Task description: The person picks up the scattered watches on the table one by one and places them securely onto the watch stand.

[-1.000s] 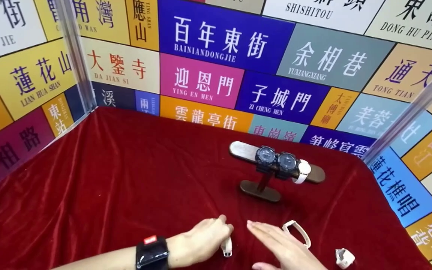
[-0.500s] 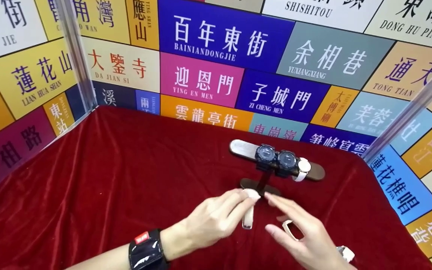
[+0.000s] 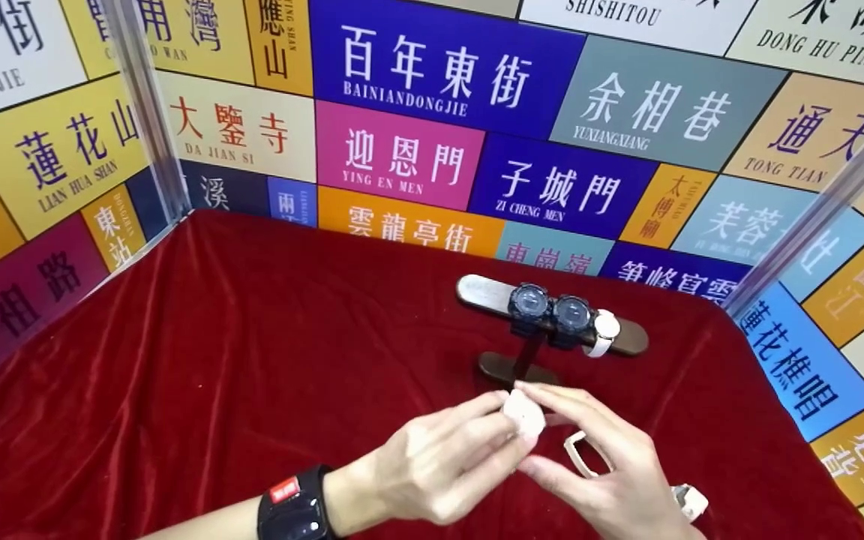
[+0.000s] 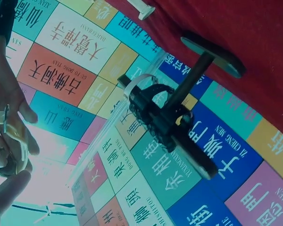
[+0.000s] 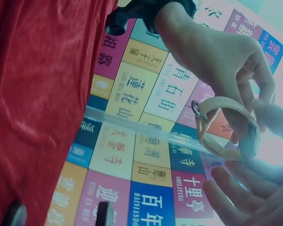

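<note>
Walls of lettered panels (image 3: pixel 432 105) hemmed your bench (image 3: pixel 252 352) on three sides, so the only real room for moving lay over the bare red cloth to the left and in the middle, and the near edge ran under your forearms. The watch stand (image 3: pixel 544 330) stood just beyond your hands, carrying two dark watches (image 3: pixel 552 309) and a white one (image 3: pixel 603 334) on its crossbar; a forward reach from there could, I judged, clip the bar or the base and tip the whole stand, since the stem looked thin. Your left hand (image 3: pixel 439 465) and right hand (image 3: pixel 597 465) met in the air above the cloth, in front of the stand's base, fingers (image 3: pixel 469 412) of both curled and pinching the white watch (image 3: pixel 523 414) between them; the right wrist view showed its strap (image 5: pixel 226 127) closed into a loop with a buckle at one side. That grip was only on fingertips, so you could have dropped it if either hand let go too soon. Two loose white pieces (image 3: pixel 586 454) lay on the cloth under and beside your right hand, near the right-hand edge, where a sweeping wrist might have knocked them off.
</note>
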Tool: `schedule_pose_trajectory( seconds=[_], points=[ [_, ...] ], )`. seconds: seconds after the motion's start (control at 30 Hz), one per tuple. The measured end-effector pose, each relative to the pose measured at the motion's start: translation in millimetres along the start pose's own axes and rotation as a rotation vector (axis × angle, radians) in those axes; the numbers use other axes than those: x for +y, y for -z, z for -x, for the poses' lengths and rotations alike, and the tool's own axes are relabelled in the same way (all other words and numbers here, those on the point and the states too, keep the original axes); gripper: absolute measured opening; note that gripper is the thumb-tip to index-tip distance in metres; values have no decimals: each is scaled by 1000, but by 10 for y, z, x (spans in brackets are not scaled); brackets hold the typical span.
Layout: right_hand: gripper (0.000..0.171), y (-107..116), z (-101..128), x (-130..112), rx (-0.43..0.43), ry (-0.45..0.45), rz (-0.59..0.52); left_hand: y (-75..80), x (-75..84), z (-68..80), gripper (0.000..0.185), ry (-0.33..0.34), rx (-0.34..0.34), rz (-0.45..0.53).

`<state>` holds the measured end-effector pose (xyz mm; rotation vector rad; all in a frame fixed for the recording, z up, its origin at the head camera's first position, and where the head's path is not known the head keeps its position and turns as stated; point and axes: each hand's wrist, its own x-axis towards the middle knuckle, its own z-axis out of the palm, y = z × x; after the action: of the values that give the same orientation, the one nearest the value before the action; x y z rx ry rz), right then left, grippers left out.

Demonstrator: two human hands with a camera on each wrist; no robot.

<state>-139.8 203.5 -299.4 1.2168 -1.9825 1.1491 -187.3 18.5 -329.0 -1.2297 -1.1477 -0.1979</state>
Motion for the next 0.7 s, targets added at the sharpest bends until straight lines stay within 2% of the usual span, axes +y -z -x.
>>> schedule_pose_trajectory(
  seconds=[0.07, 0.13, 0.2, 0.27, 0.33, 0.43, 0.57, 0.7],
  points=[
    [50, -16, 30, 22, 13, -23, -18, -19, 27, 33, 16, 1, -6, -5],
    [49, -34, 64, 46, 21, -54, -18, -38, 68, 71, 17, 45, -24, 44],
    [48, -50, 95, 71, 24, -85, -6, -76, 120, 124, 17, 135, -48, 129],
    [48, -56, 131, 103, 34, -135, 19, -139, 181, 195, 22, 264, -86, 218],
    [47, -57, 181, 166, 51, -188, 60, -215, 235, 288, 29, 403, -148, 311],
    [44, -40, 308, 326, 74, -273, 131, -345, 282, 439, 40, 549, -275, 353],
    [41, 34, 508, 601, 70, -365, 214, -503, 261, 635, 48, 657, -426, 379],
    [42, 194, 620, 786, 81, -388, 320, -582, 129, 780, 54, 759, -537, 387]
  ],
)
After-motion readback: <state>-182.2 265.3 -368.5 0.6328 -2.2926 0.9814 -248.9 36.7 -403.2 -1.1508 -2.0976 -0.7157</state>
